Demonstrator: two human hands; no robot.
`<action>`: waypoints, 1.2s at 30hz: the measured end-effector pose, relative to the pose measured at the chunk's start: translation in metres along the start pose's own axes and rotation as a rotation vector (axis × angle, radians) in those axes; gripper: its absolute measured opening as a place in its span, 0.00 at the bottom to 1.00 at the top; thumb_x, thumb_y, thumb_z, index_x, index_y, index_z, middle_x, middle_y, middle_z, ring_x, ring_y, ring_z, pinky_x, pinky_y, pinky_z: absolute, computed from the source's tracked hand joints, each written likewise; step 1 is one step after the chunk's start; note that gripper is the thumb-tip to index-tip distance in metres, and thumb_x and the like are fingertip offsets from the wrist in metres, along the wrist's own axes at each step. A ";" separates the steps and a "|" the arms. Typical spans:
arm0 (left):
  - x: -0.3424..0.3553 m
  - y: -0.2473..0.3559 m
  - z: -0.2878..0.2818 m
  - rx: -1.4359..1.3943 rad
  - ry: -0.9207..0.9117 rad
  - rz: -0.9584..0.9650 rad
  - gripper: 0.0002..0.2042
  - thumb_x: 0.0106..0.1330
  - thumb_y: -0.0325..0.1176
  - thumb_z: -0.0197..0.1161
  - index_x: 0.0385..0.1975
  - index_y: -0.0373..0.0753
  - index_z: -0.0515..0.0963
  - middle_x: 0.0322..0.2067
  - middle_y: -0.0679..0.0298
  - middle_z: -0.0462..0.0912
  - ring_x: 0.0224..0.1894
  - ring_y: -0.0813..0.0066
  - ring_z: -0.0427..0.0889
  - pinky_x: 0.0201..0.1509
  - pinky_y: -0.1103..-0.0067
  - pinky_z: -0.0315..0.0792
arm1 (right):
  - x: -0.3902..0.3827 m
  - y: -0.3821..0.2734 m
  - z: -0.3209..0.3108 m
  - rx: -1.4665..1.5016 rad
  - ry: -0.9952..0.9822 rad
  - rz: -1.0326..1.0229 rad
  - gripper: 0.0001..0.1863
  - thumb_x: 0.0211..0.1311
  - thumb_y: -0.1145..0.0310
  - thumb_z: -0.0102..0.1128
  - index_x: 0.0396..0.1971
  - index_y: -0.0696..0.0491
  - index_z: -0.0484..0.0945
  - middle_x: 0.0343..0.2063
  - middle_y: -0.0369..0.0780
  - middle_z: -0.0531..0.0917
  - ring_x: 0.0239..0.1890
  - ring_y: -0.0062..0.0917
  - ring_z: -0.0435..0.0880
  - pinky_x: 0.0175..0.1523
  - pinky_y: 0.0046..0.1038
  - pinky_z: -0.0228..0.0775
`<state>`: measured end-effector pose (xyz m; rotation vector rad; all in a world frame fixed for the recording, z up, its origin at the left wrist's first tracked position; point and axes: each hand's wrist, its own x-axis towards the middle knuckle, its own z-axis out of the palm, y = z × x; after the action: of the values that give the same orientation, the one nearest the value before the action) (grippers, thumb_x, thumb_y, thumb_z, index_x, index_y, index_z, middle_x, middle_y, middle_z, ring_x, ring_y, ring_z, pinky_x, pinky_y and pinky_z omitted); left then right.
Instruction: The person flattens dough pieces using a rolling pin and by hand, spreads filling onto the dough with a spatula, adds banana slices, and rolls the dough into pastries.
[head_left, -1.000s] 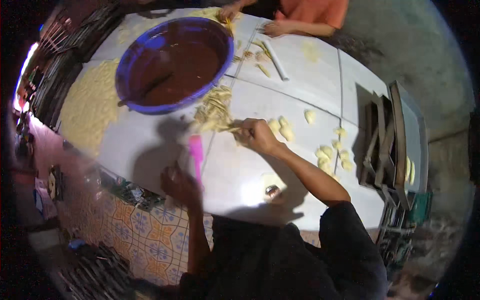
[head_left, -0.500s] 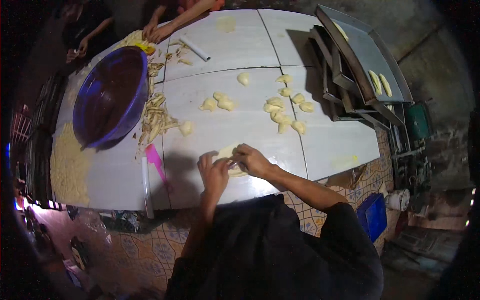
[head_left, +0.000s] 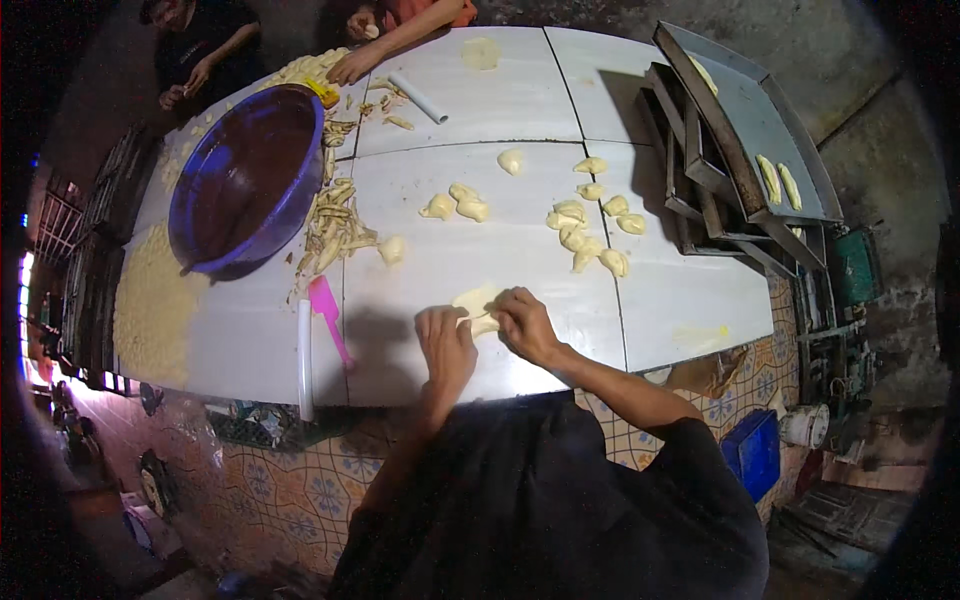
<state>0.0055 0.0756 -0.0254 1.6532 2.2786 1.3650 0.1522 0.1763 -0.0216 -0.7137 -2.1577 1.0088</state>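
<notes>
Apparently the dough piece [head_left: 474, 299] is only partly folded; it lies on the counter [head_left: 500, 250] between the left hand [head_left: 447, 345] and right hand [head_left: 528, 326], each grip pinching its near flap. Slim rolls [head_left: 768, 180] already sit shaped in the upper tray [head_left: 730, 110], whereas plump dough lumps [head_left: 572, 237] look unworked. The hands cover part of the fold, so whether it holds any filling is hidden; the bowl [head_left: 275, 238] has dark contents that are hard to make out, and the lower trays [head_left: 711, 177] are mostly blocked from view
</notes>
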 end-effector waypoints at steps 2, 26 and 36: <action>-0.001 -0.004 -0.003 0.131 -0.116 0.085 0.06 0.57 0.23 0.62 0.31 0.40 0.84 0.41 0.57 0.76 0.51 0.53 0.71 0.57 0.58 0.63 | 0.006 -0.005 0.000 0.014 -0.068 0.053 0.12 0.56 0.84 0.55 0.39 0.61 0.83 0.46 0.50 0.78 0.43 0.42 0.81 0.48 0.36 0.77; 0.056 -0.018 0.037 0.557 -0.274 -0.125 0.33 0.75 0.43 0.49 0.70 0.22 0.56 0.72 0.38 0.56 0.77 0.42 0.49 0.76 0.45 0.40 | 0.067 0.022 0.029 -0.627 -0.047 0.180 0.34 0.76 0.51 0.41 0.73 0.57 0.58 0.75 0.55 0.52 0.78 0.46 0.48 0.77 0.50 0.43; 0.043 -0.030 0.007 -0.064 -0.310 0.102 0.26 0.63 0.23 0.65 0.63 0.31 0.71 0.55 0.48 0.79 0.61 0.48 0.74 0.68 0.57 0.64 | 0.038 0.016 -0.008 -0.260 -0.087 -0.051 0.20 0.66 0.68 0.61 0.56 0.58 0.78 0.55 0.48 0.81 0.58 0.43 0.78 0.64 0.39 0.70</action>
<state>-0.0336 0.1117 -0.0294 1.8341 1.9838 1.0917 0.1369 0.2156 -0.0181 -0.7414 -2.3988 0.7524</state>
